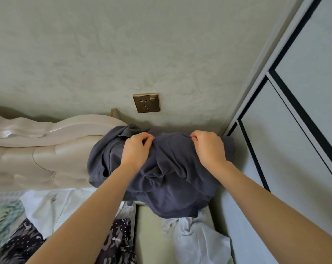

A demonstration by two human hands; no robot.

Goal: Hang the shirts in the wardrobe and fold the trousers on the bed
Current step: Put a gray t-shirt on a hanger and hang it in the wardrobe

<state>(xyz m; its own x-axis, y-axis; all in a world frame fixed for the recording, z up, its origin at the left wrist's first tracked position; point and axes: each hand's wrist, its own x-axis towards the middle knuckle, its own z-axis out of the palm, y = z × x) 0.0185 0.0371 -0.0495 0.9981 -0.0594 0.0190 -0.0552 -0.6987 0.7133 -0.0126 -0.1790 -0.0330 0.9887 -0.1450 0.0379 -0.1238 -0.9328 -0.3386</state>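
Entry: both hands up, one garment in hand. My left hand (136, 149) and right hand (209, 147) each have their fingers curled tight, pinching the top edge of a dark blue-grey garment (172, 180). It hangs bunched between them in front of the wall, just below the socket (146, 102) at 12 o'clock. It is too crumpled to say if it is a shirt or trousers; the soft knit suggests a shirt, but that is a guess. Step in hand, as I judge it, is opening the piece out to identify it. To do that well I would walk both pinches outward along the edge until they reach seams or corners. Then lift it off the pale garment (199, 239) at 5 o'clock, so nothing below is dragged up, and give one short shake so the folds drop. The cloth looks limp and will sag wherever it is not held. Containers: the wardrobe (294, 130) runs from 1 to 4 o'clock. Only its pale panels and dark frames show, so its contents are hidden, and no hanger is in view. The bed (7, 212) at 8 o'clock carries a white garment (47, 206) and a dark patterned cloth (18, 244). The headboard (37, 149) stands at 9 o'clock.
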